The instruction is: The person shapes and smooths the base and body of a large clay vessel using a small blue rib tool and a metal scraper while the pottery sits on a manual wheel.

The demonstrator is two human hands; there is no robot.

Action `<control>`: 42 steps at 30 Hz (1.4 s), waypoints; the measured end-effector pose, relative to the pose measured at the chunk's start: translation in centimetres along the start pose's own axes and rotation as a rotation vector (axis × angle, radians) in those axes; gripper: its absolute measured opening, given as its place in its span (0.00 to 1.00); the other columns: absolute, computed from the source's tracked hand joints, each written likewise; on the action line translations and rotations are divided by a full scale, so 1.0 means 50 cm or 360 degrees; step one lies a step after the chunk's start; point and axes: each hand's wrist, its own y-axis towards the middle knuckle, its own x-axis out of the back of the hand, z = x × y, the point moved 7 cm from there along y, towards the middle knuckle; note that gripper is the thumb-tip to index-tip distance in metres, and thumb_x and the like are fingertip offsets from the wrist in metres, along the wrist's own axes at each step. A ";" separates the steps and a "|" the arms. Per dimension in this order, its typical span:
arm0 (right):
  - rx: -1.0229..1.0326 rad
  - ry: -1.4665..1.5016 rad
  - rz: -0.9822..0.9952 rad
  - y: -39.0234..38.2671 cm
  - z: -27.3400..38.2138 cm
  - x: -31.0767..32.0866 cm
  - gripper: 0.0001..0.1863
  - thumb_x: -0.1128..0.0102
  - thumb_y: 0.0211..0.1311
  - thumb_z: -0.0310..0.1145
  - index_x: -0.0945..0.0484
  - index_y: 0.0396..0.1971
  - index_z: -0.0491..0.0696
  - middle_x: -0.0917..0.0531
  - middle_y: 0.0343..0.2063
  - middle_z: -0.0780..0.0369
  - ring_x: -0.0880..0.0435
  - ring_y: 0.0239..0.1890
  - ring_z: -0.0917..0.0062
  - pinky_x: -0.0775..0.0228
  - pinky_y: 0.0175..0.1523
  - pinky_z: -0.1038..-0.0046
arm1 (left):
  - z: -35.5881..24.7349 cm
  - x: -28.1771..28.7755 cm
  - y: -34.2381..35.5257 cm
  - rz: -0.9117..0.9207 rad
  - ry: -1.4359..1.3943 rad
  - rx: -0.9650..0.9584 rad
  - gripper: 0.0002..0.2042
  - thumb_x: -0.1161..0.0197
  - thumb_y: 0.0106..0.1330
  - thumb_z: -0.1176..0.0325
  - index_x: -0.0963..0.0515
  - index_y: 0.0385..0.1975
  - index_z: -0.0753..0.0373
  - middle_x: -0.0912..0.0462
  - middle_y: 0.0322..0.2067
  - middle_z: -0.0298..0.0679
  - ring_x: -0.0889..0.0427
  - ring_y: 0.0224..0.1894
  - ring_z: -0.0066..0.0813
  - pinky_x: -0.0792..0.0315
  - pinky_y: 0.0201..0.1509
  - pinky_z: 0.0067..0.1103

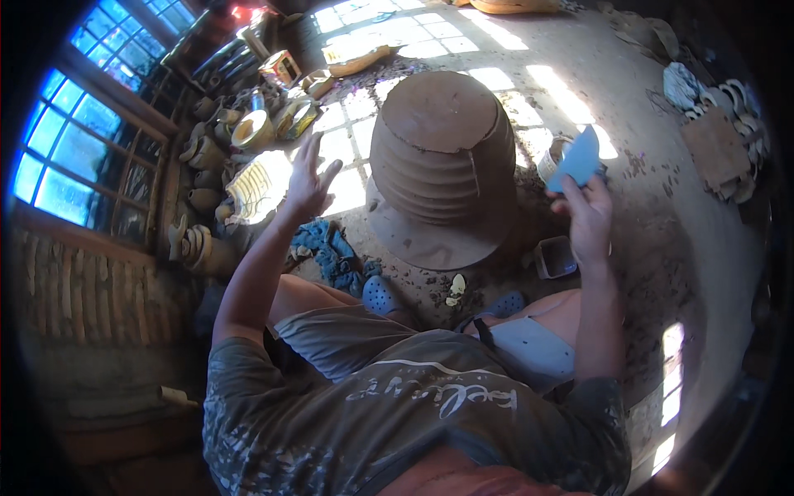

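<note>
A large brown clay pot (430, 186) with ridged sides and a broad flat top stands between my knees on a round base (438, 244). To the left of the pot I hold up my left hand (308, 186), its fingers apart and nothing in them, not touching the clay. My right hand (589, 219) is raised on the pot's right side, also apart from it. Between its thumb and fingers is a flat, light blue scraper (581, 157), its pointed end upward.
A pale tub (549, 159) stands behind the scraper, and a clear rectangular container (557, 258) sits nearer me. A blue cloth (327, 248) lies at left. Pots, a yellow bowl (251, 131) and a box (281, 69) line the window side. Boards (714, 149) lie far right.
</note>
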 end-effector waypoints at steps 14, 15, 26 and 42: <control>0.0593 -0.0994 -0.0094 0.072 0.062 -0.200 0.10 0.37 0.74 0.31 0.22 0.38 0.38 0.15 0.32 0.45 0.12 0.32 0.52 0.22 0.39 0.57 | -0.369 0.090 0.249 -0.0044 0.0026 -0.0899 0.44 0.44 0.67 0.23 0.26 0.75 0.48 0.33 0.79 0.43 0.45 0.83 0.56 0.52 0.84 0.59; 0.0590 -0.0943 -0.0083 0.074 0.062 -0.203 0.10 0.38 0.74 0.31 0.22 0.37 0.38 0.16 0.31 0.45 0.13 0.32 0.50 0.23 0.39 0.57 | -0.368 0.091 0.246 -0.0080 -0.0042 -0.0900 0.42 0.43 0.68 0.25 0.24 0.73 0.49 0.31 0.77 0.43 0.42 0.82 0.55 0.50 0.83 0.58; 0.0697 -0.1227 -0.0017 0.092 0.094 -0.226 0.09 0.41 0.73 0.27 0.17 0.45 0.40 0.14 0.34 0.47 0.13 0.37 0.50 0.23 0.44 0.55 | -0.421 0.087 0.212 -0.0447 -0.0208 -0.0478 0.30 0.32 0.69 0.39 0.14 0.60 0.56 0.16 0.65 0.43 0.21 0.69 0.51 0.36 0.74 0.49; 0.0596 -0.1277 -0.0069 0.136 0.070 -0.181 0.10 0.39 0.75 0.32 0.18 0.43 0.39 0.16 0.32 0.53 0.17 0.33 0.62 0.25 0.42 0.62 | -0.404 0.095 0.217 -0.0281 -0.0327 -0.0598 0.35 0.31 0.67 0.39 0.20 0.67 0.57 0.26 0.73 0.43 0.32 0.78 0.51 0.44 0.80 0.52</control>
